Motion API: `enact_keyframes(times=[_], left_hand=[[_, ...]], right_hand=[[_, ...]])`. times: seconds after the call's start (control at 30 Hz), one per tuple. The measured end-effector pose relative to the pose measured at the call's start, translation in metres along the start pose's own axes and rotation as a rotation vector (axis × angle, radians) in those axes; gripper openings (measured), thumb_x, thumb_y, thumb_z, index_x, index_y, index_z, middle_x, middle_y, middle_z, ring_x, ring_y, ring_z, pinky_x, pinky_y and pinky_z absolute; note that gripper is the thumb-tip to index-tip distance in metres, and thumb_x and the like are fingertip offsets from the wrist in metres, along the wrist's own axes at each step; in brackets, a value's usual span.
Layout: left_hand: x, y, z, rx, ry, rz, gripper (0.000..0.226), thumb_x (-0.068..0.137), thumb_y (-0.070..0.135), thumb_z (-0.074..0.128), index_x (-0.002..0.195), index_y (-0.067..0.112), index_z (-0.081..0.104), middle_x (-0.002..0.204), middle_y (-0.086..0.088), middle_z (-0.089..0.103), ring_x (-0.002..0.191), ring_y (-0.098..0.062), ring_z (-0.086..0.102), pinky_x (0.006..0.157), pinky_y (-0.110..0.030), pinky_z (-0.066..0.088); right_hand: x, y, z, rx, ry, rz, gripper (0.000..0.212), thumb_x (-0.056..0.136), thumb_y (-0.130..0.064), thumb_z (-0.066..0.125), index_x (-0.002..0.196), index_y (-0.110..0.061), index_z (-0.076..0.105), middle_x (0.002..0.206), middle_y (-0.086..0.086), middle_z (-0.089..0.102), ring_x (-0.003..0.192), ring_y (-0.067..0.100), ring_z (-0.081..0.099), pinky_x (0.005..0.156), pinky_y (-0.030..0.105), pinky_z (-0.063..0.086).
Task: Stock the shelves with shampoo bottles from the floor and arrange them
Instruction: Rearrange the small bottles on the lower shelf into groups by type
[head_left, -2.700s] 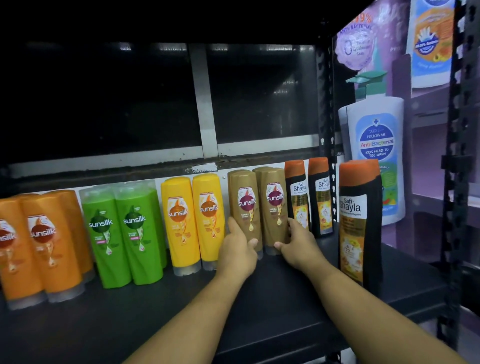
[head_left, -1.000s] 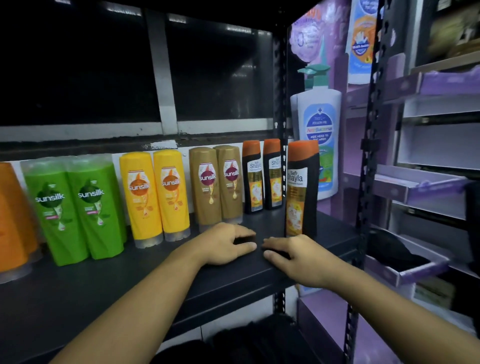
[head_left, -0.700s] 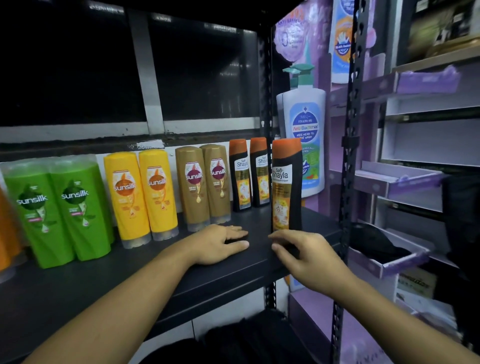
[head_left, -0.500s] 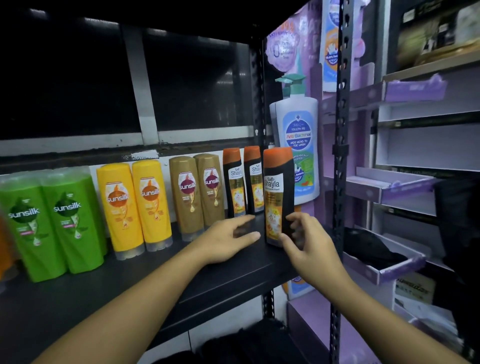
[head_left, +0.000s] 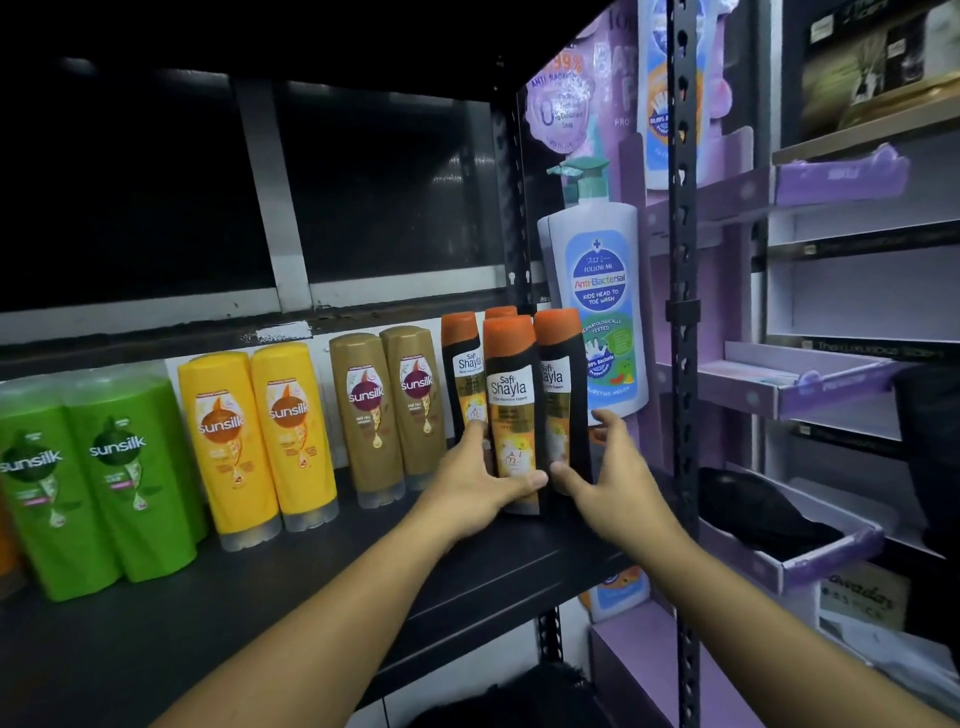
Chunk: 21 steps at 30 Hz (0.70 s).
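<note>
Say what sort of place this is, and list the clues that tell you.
Probably a shop's toiletries aisle: a metal shelf lined with Sunsilk bottles grouped by colour, Shayla bottles at its end, and a purple display stand beside it with a large wash bottle.

Left arm: bare, we reach it in from the lower left, wrist straight.
Left hand (head_left: 470, 486): we grip the front bottle (head_left: 511, 410) low down, thumb across its face, fingers up its left side.
Right arm: bare, we reach it in from the lower right.
Right hand (head_left: 610, 475): we clasp the right bottle (head_left: 558, 384) low, thumb in front, fingers spread at its far side.
Thumbs: nearly touching.
</note>
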<state>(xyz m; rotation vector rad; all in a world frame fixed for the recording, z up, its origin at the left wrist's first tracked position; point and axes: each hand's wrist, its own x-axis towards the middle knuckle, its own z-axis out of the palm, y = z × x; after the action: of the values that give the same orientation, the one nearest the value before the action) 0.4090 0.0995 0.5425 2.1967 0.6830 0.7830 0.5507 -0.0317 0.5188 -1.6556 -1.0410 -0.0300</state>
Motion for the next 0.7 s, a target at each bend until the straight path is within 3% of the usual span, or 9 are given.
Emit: enact_keyframes(times=[0.1, 0.23, 0.3, 0.4, 0.7], left_hand=[[0.006, 0.007, -0.001, 0.159, 0.139, -0.012, 0.066, 0.077, 0.046, 0.088, 0.123, 0.025, 0.046, 0.116, 0.013, 0.063, 0.105, -0.010, 0.063, 0.084, -0.029, 0.050], [0.025, 0.009, 0.003, 0.302, 0.252, -0.072, 0.067, 0.077, 0.046, 0.088, 0.116, 0.021, 0.040, 0.113, 0.003, 0.062, 0.105, -0.023, 0.064, 0.078, -0.034, 0.050], [0.037, 0.009, 0.009, 0.370, 0.285, -0.116, 0.067, 0.080, 0.046, 0.086, 0.114, 0.021, 0.034, 0.115, -0.001, 0.063, 0.106, -0.027, 0.065, 0.075, -0.036, 0.049], [0.052, 0.008, 0.020, 0.374, 0.329, -0.153, 0.060, 0.086, 0.038, 0.082, 0.115, 0.018, 0.033, 0.121, -0.008, 0.065, 0.108, -0.031, 0.066, 0.074, -0.037, 0.048], [0.069, -0.002, 0.031, 0.339, 0.420, -0.159, 0.063, 0.087, 0.039, 0.081, 0.122, 0.018, 0.033, 0.121, -0.006, 0.067, 0.108, -0.030, 0.067, 0.074, -0.037, 0.051]], right_hand=[[0.016, 0.002, 0.004, -0.017, -0.152, 0.070, 0.067, 0.092, -0.028, 0.072, 0.146, -0.025, 0.031, 0.134, -0.003, 0.061, 0.123, 0.020, 0.057, 0.093, 0.030, 0.042], [0.041, 0.007, 0.007, -0.014, -0.178, 0.116, 0.050, 0.094, -0.017, 0.069, 0.134, -0.026, 0.041, 0.120, -0.005, 0.061, 0.107, 0.015, 0.054, 0.089, 0.030, 0.041], [0.059, 0.014, 0.011, 0.022, -0.183, 0.136, 0.049, 0.091, -0.014, 0.073, 0.131, -0.026, 0.047, 0.118, -0.008, 0.063, 0.107, 0.013, 0.058, 0.093, 0.033, 0.047], [0.090, 0.028, 0.018, 0.080, -0.215, 0.148, 0.049, 0.086, -0.010, 0.078, 0.125, -0.026, 0.054, 0.117, -0.003, 0.068, 0.109, 0.017, 0.064, 0.101, 0.046, 0.053], [0.130, 0.054, 0.038, 0.149, -0.246, 0.054, 0.050, 0.093, -0.009, 0.070, 0.134, -0.025, 0.047, 0.116, -0.009, 0.065, 0.104, 0.005, 0.063, 0.099, 0.040, 0.054]])
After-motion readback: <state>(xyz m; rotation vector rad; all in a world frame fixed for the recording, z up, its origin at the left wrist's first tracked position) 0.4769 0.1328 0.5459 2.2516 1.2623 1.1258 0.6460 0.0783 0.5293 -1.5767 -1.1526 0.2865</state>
